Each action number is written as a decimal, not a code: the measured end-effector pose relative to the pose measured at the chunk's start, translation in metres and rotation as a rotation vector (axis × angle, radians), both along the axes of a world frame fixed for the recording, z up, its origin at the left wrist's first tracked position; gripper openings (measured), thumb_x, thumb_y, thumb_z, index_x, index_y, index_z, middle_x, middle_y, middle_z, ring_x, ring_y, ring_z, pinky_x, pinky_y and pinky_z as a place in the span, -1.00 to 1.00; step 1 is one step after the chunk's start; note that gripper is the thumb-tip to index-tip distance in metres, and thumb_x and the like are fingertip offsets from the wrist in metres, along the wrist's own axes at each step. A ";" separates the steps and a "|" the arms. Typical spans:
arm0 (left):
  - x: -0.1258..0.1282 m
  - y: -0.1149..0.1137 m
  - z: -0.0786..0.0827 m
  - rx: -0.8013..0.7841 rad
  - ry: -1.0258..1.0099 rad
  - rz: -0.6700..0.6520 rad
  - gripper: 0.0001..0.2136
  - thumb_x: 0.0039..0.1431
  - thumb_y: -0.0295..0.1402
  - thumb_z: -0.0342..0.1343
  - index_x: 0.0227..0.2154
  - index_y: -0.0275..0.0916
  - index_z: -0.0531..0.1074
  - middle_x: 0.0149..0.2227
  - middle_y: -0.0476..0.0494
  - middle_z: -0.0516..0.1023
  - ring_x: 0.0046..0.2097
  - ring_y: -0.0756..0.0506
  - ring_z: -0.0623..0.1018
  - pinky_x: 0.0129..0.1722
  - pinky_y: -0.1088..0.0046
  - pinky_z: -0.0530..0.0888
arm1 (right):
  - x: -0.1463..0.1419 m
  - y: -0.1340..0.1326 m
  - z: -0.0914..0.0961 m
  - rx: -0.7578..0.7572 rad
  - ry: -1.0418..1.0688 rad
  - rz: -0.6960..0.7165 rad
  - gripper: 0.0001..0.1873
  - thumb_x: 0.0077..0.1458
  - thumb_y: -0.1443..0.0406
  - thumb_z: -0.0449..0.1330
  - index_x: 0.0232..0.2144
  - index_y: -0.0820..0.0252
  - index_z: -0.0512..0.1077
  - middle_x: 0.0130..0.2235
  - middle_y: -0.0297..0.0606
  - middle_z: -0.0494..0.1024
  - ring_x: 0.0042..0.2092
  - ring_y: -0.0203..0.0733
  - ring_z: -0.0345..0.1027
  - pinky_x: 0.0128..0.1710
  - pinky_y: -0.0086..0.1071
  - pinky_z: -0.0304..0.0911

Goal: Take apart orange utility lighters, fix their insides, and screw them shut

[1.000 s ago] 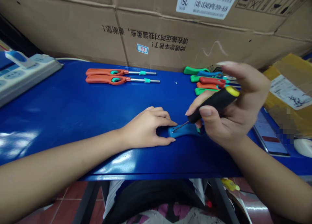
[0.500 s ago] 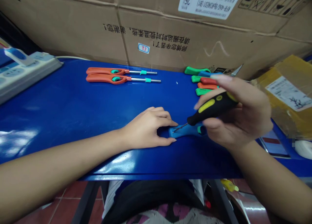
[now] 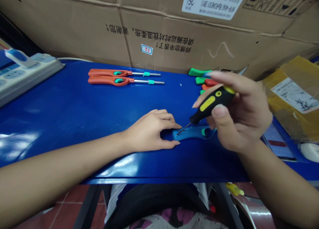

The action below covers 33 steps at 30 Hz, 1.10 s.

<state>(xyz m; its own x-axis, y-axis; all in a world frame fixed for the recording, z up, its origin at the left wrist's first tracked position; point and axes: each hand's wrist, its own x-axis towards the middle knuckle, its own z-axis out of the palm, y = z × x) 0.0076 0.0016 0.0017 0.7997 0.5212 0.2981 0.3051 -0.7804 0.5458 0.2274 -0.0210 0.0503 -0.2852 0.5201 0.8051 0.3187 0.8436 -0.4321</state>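
Observation:
A blue long-nosed lighter (image 3: 191, 133) with a teal trigger lies on the blue table (image 3: 74, 112). My left hand (image 3: 152, 131) rests on the table and pinches the lighter's left end between thumb and fingers. My right hand (image 3: 236, 112) is closed round a black and yellow screwdriver (image 3: 211, 102). Its thin metal tip points down-left and touches the lighter's left end. The lighter's right part is hidden behind my right hand.
Two orange lighters (image 3: 117, 76) with metal nozzles lie at the back. A pile of green, orange and blue lighters (image 3: 200, 77) shows behind my right hand. A white power strip (image 3: 25, 74) sits at left, cardboard boxes (image 3: 159, 26) behind, a yellow parcel (image 3: 294, 96) at right.
My right hand has turned the screwdriver about its axis and tilted the handle more upright; the tip stays on the blue lighter. My left hand has not moved.

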 end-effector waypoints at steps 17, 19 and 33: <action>-0.002 -0.002 0.000 0.006 0.001 0.004 -0.67 0.16 -0.21 0.31 -0.04 -0.21 0.58 -0.16 -0.07 0.61 -0.11 -0.13 0.54 -0.11 0.30 0.36 | 0.005 0.000 -0.002 0.155 -0.079 -0.106 -0.58 0.26 0.17 0.16 0.15 0.03 0.45 -0.17 -0.25 0.65 -0.29 -0.07 0.55 -0.28 -0.19 0.50; -0.002 -0.002 0.000 0.005 0.004 0.007 -0.67 0.16 -0.21 0.31 -0.05 -0.22 0.58 -0.16 -0.07 0.61 -0.11 -0.13 0.54 -0.11 0.30 0.36 | 0.003 -0.002 -0.003 -0.014 -0.031 -0.029 -0.52 0.31 0.20 0.04 0.24 0.00 0.34 -0.11 -0.23 0.64 -0.36 -0.11 0.53 -0.39 -0.19 0.47; -0.001 -0.001 0.000 -0.003 0.011 0.006 -0.67 0.18 -0.18 0.29 -0.04 -0.20 0.57 -0.15 -0.10 0.62 -0.11 -0.15 0.54 -0.10 0.29 0.37 | 0.002 -0.003 0.004 0.102 0.014 -0.084 -0.58 0.20 0.29 0.14 0.09 0.01 0.52 -0.17 -0.31 0.68 -0.38 -0.13 0.55 -0.42 -0.22 0.46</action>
